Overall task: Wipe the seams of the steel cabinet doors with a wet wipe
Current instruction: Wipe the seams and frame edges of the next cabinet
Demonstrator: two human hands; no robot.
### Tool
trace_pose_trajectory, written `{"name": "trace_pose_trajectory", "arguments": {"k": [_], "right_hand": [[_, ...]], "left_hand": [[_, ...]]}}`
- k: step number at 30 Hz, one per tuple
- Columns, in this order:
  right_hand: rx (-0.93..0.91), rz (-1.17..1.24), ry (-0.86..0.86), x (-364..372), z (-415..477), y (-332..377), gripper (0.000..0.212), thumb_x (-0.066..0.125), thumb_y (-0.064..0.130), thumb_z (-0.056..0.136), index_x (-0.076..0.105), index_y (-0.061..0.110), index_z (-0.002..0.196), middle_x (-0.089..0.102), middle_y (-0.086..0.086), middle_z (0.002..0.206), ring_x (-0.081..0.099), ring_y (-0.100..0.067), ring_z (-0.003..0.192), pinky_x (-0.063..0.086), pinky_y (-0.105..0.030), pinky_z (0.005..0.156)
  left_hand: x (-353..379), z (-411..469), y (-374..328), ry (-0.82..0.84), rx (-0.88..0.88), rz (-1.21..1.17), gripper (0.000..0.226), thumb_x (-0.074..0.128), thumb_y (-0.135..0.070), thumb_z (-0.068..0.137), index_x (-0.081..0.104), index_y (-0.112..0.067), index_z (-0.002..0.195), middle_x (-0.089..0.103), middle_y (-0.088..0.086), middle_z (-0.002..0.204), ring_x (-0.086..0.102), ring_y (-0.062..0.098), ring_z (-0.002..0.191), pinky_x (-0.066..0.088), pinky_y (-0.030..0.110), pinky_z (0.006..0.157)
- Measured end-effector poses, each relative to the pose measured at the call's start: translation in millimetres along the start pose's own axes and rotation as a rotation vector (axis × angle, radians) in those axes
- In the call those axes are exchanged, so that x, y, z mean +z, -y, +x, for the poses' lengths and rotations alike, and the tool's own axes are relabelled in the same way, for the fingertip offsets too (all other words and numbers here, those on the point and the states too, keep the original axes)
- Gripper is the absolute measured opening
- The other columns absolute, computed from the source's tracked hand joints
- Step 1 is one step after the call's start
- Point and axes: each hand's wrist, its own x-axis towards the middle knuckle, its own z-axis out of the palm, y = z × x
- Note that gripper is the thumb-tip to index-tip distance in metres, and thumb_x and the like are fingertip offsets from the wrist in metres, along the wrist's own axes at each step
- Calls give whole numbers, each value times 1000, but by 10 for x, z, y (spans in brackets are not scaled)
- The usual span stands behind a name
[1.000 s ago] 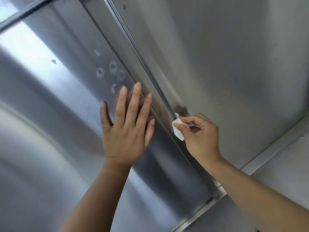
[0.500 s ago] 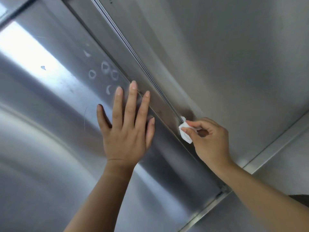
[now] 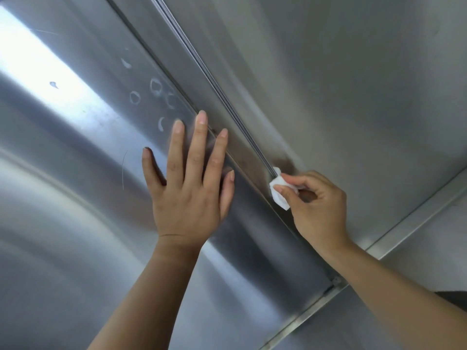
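A person's right hand presses a wet wipe against the seam between two closed steel cabinet doors, seen from a head-worn camera tilted upward. The thumb and forefinger pinch the small, crumpled white wad at their tips, and the remaining fingers curl loosely toward the palm. The wipe sits on the lower stretch of the seam, its longer side roughly in line with the groove and its loose corner pointing down and to the right.

The seam itself runs as a long, straight, dark line slanting from the top centre of the view down to the lower right, where it meets a bright metal rail crossing beneath the doors.

The left hand lies flat against the left door, palm to the metal, its fingers straight and slightly fanned, the tips reaching toward the door's raised edge just beside the seam. Pale ring-shaped smudges dot the steel above the fingertips, and a thin curved scratch shows to the left of the hand. A broad band of light falls across the door's upper left.

The right door is dull grey, darkened around the wipe by shadow. With both doors shut, whatever the cabinet holds is hidden.
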Motion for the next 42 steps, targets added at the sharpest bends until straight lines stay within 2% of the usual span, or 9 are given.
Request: {"name": "trace_pose_trajectory", "arguments": {"k": [3,9,14,17,22,27,31,36,42], "right_hand": [[-20,3,3,58,90,86,20,78,6,75,73,20,87,63,16,76,60,0,70,46,-12,65],[-162,77,-66,250,271,266,23,76,11,77,70,24,94,64,16,82,63,-2,75,49,-15,68],[-118,32,-70,72,-15,-148,28,77,-1,73,70,19,91,64,12,82,60,4,76,44,-8,70],[-113,53,-74,47,-31,-191,27,78,2,73,70,21,90,63,16,82,60,7,75,43,-6,69],[-212,143,-102,235,183,14,18,75,9,78,72,18,93,59,23,84,59,7,77,42,-6,69],[-212,117,-129,93,-101,-416,15,74,2,79,73,9,92,63,8,83,60,-1,78,42,-6,74],[-195,86,-156,54,-226,-521,11,72,4,79,73,2,90,65,-1,82,58,-3,78,40,-2,76],[-236,148,-160,210,-19,-291,10,72,8,83,74,3,92,68,-5,83,63,-15,77,50,-21,69],[-174,103,-201,123,-256,-578,13,72,5,81,72,0,93,65,-4,84,58,-5,81,42,-5,77]], "left_hand": [[-4,10,-6,7,1,6,53,49,-38,93,45,-20,143,29,8,152,30,30,139,18,57,108],[-2,13,-1,20,3,-2,54,50,-38,93,44,-19,144,29,9,152,29,31,140,18,58,107],[-3,6,4,14,9,7,54,49,-38,94,42,-20,145,29,10,152,27,32,140,18,57,108],[-15,19,12,15,11,2,54,48,-37,94,40,-20,145,32,12,152,26,31,141,18,57,108],[-20,35,7,35,175,7,58,48,-39,95,36,-19,148,31,10,153,27,28,142,19,57,108],[22,60,-77,90,253,91,54,43,-42,96,37,-27,148,29,8,154,27,26,144,23,58,108],[6,64,-65,140,320,129,53,39,-42,98,34,-28,149,25,7,155,23,25,145,19,61,108],[13,78,-83,176,356,143,54,36,-40,98,30,-24,150,22,7,155,21,24,146,15,65,105],[15,89,-86,173,350,132,54,37,-41,98,34,-23,149,23,6,154,24,23,144,15,64,106]]}}
